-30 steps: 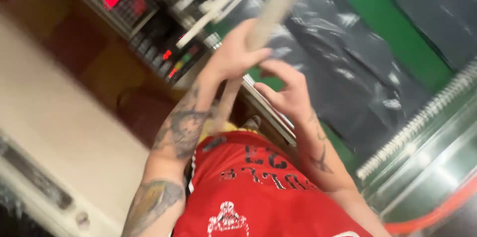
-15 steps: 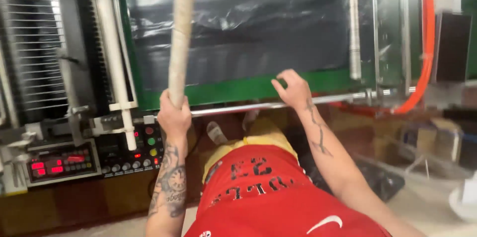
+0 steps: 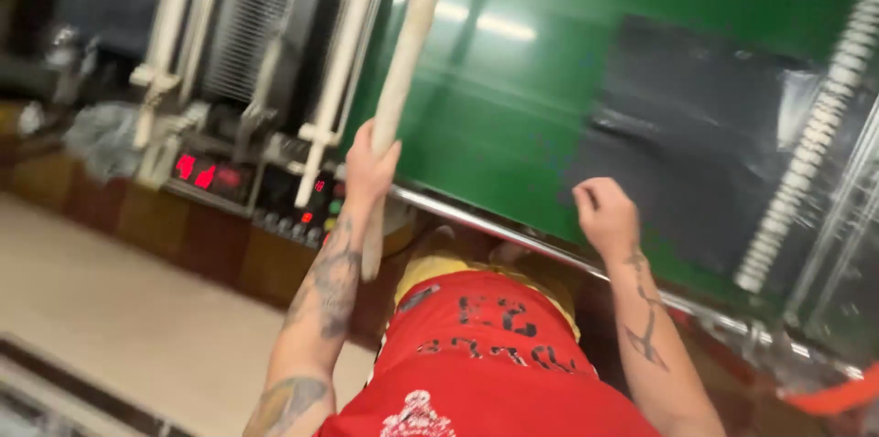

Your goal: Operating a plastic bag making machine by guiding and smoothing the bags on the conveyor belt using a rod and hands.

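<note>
Our left hand (image 3: 368, 171) is wrapped tight round a long pale wooden pole (image 3: 403, 80), gripping near its lower end; pole runs up & slightly right, out the top of the frame, in front of the green panel (image 3: 513, 98). Our right hand (image 3: 604, 214) is curled into a loose fist, holding nothing we can see, just above the metal rail (image 3: 513, 240) at the panel's lower edge. Dark plastic sheet (image 3: 696, 144) lies on the panel, right of that hand. Control box w/ red displays (image 3: 206, 171) sits left of the pole.
</note>
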